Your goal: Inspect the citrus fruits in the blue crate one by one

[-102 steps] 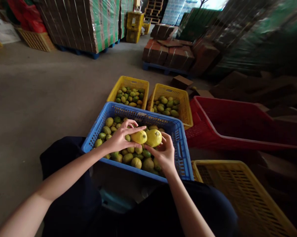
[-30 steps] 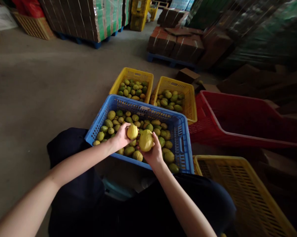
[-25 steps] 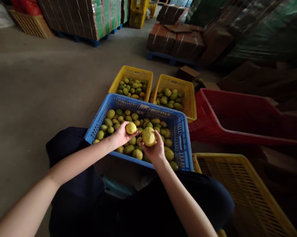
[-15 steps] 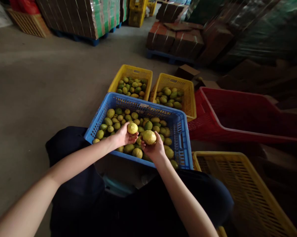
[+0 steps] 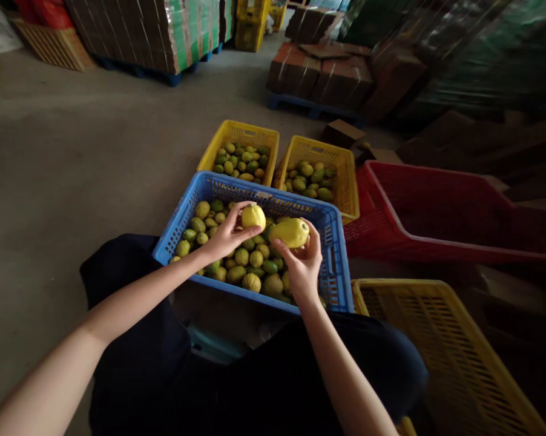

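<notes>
Left hand (image 5: 231, 233) is gripping a round fruit (image 5: 253, 217), right hand (image 5: 306, 266) a long fruit (image 5: 289, 232) pointing lengthwise toward the right edge of the blue crate (image 5: 345, 260).

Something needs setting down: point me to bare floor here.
Widest: the concrete floor left of the blue crate and left yellow crate, reaching back to the wrapped stack. A narrower strip lies between that yellow crate and the strapped boxes. Crowded: the right side, with the red bin and loose cardboard.
</notes>
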Demonstrator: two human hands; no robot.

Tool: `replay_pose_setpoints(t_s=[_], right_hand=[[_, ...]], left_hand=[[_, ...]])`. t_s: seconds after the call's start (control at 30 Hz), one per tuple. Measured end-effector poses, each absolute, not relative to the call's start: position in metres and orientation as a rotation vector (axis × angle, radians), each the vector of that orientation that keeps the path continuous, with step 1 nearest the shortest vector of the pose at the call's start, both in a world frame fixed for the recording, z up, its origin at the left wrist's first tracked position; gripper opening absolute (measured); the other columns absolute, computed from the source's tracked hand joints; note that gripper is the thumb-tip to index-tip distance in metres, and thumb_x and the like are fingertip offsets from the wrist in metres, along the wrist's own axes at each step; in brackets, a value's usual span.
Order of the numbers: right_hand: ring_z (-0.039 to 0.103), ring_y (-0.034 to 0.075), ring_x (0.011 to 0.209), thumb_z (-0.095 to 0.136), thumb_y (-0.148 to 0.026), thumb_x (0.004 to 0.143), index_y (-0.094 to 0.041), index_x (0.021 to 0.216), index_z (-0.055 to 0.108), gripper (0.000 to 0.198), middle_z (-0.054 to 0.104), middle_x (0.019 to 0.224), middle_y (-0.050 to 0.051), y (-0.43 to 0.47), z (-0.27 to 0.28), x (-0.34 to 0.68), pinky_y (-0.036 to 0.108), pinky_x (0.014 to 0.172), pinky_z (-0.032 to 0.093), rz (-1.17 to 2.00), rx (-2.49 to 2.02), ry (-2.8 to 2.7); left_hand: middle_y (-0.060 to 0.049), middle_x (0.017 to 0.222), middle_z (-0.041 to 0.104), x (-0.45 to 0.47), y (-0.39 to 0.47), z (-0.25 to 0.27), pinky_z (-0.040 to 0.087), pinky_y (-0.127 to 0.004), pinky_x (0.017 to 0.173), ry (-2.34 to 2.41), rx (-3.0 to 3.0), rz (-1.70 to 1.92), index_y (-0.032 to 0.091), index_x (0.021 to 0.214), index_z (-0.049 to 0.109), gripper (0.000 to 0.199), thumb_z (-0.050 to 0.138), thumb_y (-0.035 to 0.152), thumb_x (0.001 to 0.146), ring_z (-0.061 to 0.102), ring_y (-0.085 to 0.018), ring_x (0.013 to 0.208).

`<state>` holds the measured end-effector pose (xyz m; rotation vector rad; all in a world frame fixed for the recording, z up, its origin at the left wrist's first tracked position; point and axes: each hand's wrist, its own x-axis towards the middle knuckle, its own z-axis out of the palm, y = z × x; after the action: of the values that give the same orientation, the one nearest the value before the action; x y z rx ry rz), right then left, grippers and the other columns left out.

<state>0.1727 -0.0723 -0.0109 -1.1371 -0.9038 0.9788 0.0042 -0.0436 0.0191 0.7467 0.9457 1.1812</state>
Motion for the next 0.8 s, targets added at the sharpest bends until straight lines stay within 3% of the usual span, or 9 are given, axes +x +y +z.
replay_pose_setpoints(t_s=[0.1,0.2,0.37,0.5,0.67,0.8], right_hand=[[0.052,0.022,0.125,0.084,-0.013,0.059,-0.033,0.116,0.068,0.062,0.058,0.127,0.001,-0.074,-0.006,0.18,0.036,0.108,0.046,0.81,-1.125,-1.115],[0.048,0.026,0.13,0.084,-0.011,0.059,-0.032,0.115,0.069,0.061,0.055,0.131,0.004,-0.076,-0.004,0.181,0.04,0.111,0.044,0.823,-1.121,-1.106],[0.065,0.019,0.107,0.085,-0.003,0.05,-0.032,0.117,0.059,0.077,0.065,0.113,-0.002,-0.077,0.0,0.177,0.033,0.093,0.056,1.043,-0.978,-0.844],[0.068,0.014,0.084,0.087,-0.007,0.053,-0.026,0.096,0.064,0.052,0.072,0.094,-0.003,-0.072,0.004,0.179,0.025,0.077,0.058,1.245,-0.953,-0.788],[0.071,0.021,0.085,0.083,-0.01,0.054,-0.023,0.095,0.066,0.046,0.075,0.089,0.0,-0.068,0.005,0.183,0.031,0.072,0.06,1.446,-0.855,-0.62],[0.072,0.024,0.082,0.081,-0.013,0.055,-0.023,0.091,0.065,0.04,0.075,0.085,0.001,-0.067,0.006,0.185,0.032,0.066,0.06,1.507,-0.853,-0.558]], left_hand=[[-0.006,0.119,0.066,0.0,-0.049,0.025,0.051,-0.021,0.09,0.878,0.904,1.209,0.024,0.106,0.068,0.059,0.088,0.003,0.054,0.059,-0.023,0.118],[-0.009,0.121,0.065,-0.004,-0.051,0.028,0.05,-0.026,0.093,0.896,1.049,1.175,0.022,0.101,0.069,0.059,0.091,0.004,0.048,0.058,-0.026,0.118],[-0.008,0.116,0.066,-0.007,-0.047,0.029,0.052,-0.022,0.087,0.89,1.032,1.108,0.02,0.096,0.073,0.055,0.088,-0.002,0.048,0.063,-0.021,0.105],[-0.005,0.111,0.068,-0.011,-0.039,0.026,0.053,-0.022,0.083,0.855,0.959,1.067,0.019,0.101,0.073,0.053,0.087,0.0,0.053,0.066,-0.018,0.096],[-0.003,0.088,0.072,-0.016,-0.031,0.027,0.051,-0.021,0.082,0.847,0.78,1.061,0.016,0.088,0.071,0.032,0.084,0.002,0.062,0.067,-0.015,0.089],[-0.003,0.084,0.072,-0.016,-0.029,0.023,0.054,-0.025,0.084,0.809,0.545,1.007,0.014,0.088,0.07,0.02,0.077,0.003,0.073,0.07,-0.016,0.085]])
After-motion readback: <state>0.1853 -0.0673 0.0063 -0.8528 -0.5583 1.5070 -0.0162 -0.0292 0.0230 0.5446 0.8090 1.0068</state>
